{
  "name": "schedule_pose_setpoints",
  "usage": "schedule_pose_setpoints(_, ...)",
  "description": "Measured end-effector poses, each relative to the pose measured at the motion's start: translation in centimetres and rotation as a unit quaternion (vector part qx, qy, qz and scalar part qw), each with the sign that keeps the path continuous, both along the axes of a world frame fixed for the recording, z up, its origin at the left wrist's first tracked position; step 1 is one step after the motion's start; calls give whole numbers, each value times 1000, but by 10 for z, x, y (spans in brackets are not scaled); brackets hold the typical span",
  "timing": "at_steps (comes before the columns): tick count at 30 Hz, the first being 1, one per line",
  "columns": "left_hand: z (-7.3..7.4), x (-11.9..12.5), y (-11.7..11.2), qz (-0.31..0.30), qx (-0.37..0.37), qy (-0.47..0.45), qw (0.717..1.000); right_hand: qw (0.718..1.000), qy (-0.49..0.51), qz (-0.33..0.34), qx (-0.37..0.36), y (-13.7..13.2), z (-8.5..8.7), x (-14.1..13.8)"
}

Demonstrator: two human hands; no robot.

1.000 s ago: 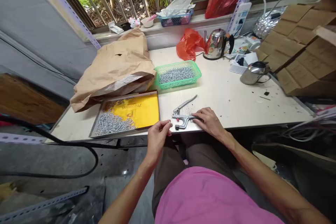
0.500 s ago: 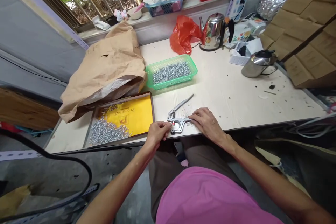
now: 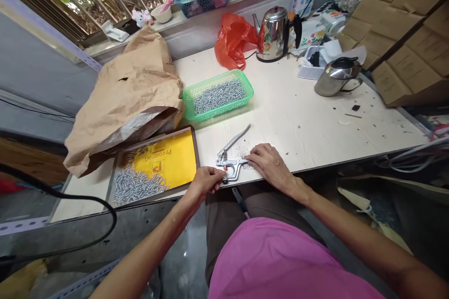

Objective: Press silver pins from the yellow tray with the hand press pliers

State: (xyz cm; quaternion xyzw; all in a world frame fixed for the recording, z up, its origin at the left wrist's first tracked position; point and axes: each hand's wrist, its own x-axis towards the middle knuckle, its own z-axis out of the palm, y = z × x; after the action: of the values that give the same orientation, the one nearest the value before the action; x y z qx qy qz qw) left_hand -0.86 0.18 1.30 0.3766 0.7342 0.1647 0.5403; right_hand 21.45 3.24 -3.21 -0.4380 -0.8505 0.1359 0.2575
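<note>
Silver hand pliers (image 3: 235,164), like snap-fastener pliers, lie near the front edge of the table with their upper handle raised and a small spring showing. My right hand (image 3: 269,163) rests at the end of the lower handle, fingers closed on it. At the jaw end, my left hand (image 3: 206,180) is pinched; whatever is between its fingertips is too small to make out. Left of that hand is a shallow tray (image 3: 197,154) with a yellow lining and a heap of small silvery metal pieces (image 3: 136,186). A green basket (image 3: 218,115) beyond it holds many similar pieces.
A large brown paper bag (image 3: 129,84) slumps behind the tray. Along the back stand a red plastic bag (image 3: 231,39), a steel kettle (image 3: 272,35) and a steel jug (image 3: 335,78). Cardboard (image 3: 403,32) leans at the right. Small scraps (image 3: 356,108) dot the table's right side.
The camera view has shifted slightly, so the table things appear a little further left. Both hands keep nearly the same places at the pliers, the left fingertips still close to the jaw.
</note>
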Motion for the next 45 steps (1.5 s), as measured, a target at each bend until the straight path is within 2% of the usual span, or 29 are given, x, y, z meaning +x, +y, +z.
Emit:
schedule_pose_setpoints(6,3,3,0,-16,-36,-13,999,1000,-15,7,-5,0,3,3)
schedule_pose_setpoints(10,3,4,-3,-20,-34,-25,999,996,-48,69,-29,6,8,13)
schedule_pose_setpoints(14,2,5,-4,-16,-31,-10,999,985,-105,135,-35,32,13,14)
schedule_pose_setpoints(18,1,6,-5,-11,-30,-9,999,965,-166,198,-40,69,20,-2)
schedule_pose_setpoints(23,2,7,-8,2,-30,-14,999,950,-207,230,-49,91,28,-17)
schedule_pose_setpoints(31,0,7,-9,10,-30,-16,999,945,-228,233,-6,83,30,-15)
schedule_pose_setpoints(40,-3,9,-11,25,-21,-15,999,950,-238,196,-49,57,48,-12)
schedule_pose_setpoints(45,-3,11,-11,29,-27,-4,999,950,-265,144,-76,47,53,-8)
